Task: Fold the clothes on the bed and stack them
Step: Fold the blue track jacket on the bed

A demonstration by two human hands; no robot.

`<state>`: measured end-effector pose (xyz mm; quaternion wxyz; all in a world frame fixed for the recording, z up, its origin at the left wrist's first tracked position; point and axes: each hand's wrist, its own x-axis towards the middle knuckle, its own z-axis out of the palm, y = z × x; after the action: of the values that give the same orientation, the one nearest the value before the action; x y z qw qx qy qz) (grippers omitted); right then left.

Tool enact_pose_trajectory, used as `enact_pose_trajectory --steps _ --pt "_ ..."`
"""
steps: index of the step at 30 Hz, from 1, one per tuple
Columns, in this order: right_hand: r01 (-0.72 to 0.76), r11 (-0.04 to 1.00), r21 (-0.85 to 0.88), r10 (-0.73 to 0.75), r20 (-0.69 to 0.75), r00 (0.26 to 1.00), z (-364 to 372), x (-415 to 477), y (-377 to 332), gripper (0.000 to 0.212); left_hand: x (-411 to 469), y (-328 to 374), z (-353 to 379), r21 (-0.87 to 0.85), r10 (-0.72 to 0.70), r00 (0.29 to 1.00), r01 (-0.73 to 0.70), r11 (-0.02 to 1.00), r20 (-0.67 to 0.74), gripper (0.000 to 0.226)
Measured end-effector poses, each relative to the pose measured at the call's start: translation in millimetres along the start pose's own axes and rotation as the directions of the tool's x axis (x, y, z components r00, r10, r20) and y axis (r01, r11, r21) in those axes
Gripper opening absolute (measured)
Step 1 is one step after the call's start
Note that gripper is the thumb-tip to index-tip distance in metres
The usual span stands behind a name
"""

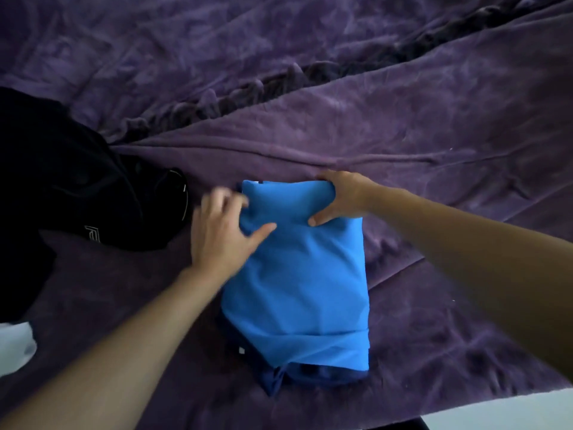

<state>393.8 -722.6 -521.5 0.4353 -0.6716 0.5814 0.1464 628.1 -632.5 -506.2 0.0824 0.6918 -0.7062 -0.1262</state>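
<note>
A bright blue garment (305,274) lies folded into a narrow rectangle on the purple bed cover (403,119), on top of a darker blue garment (310,375) that shows at its near edge. My left hand (221,231) grips the blue garment's far left corner, thumb on top and fingers tucked behind. At the far right corner my right hand (336,198) holds the fabric with its thumb pressed on top and fingers curled over the far edge. A crumpled black garment (77,187) with a white logo lies at the left.
A deep ridge of bunched purple cover (279,85) runs diagonally across the bed behind the clothes. The bed's near edge and pale floor (511,411) show at the bottom right, and something white (15,349) at the bottom left.
</note>
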Motion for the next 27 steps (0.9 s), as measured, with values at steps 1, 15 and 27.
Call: enact_pose_trajectory --steps 1,15,27 --pt "0.002 1.0 -0.009 -0.002 0.016 1.0 -2.3 -0.4 0.4 0.1 21.2 1.8 -4.4 0.0 0.047 0.998 -0.047 0.999 0.052 0.079" --pt "-0.068 0.984 -0.164 0.052 -0.099 0.994 8.4 -113.8 -8.3 0.06 41.3 56.6 -57.4 -0.115 0.153 0.646 -0.1 0.988 0.748 0.051" --pt "-0.003 0.966 -0.258 -0.099 -0.382 0.919 -33.5 -311.6 -19.9 0.038 -28.4 175.2 -190.7 -0.12 0.314 0.705 -0.312 0.942 0.635 0.036"
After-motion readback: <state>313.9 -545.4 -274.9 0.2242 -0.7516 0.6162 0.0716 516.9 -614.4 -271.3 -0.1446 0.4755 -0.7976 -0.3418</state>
